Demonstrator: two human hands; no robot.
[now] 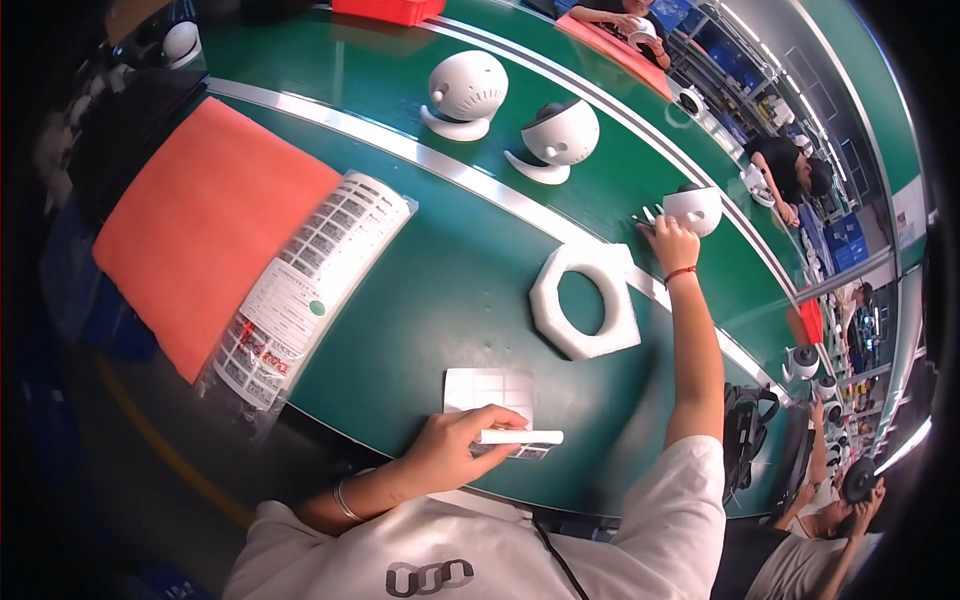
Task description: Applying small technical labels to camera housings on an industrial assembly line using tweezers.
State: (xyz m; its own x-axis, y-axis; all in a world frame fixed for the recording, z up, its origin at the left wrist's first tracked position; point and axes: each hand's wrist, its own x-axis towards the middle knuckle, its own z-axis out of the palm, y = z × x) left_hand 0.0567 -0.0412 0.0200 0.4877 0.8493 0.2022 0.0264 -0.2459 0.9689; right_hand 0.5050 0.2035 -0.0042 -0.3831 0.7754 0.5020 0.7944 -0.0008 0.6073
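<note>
My left hand (pixel 452 450) is closed at the near edge of the green bench, holding a sheet of labels (pixel 488 388). The sheet's near end is curled into a white roll between thumb and fingers; its far part lies flat. My right arm is stretched forward to the conveyor. There my right hand (pixel 674 250) grips a white ball-shaped device (pixel 694 208) with a dark opening on top, near its base. The fingertips are partly hidden. A white foam ring (pixel 583 300), angular outside with a round hole, lies on the bench left of my right forearm.
Two similar white devices (pixel 468 88) stand farther left on the conveyor. An orange foam sheet (pixel 205 220) and a bagged stack of label sheets (pixel 310 285) lie at the left. A red bin (pixel 388 8) sits beyond. Co-workers are across and at right, near a black strap bundle (pixel 745 435).
</note>
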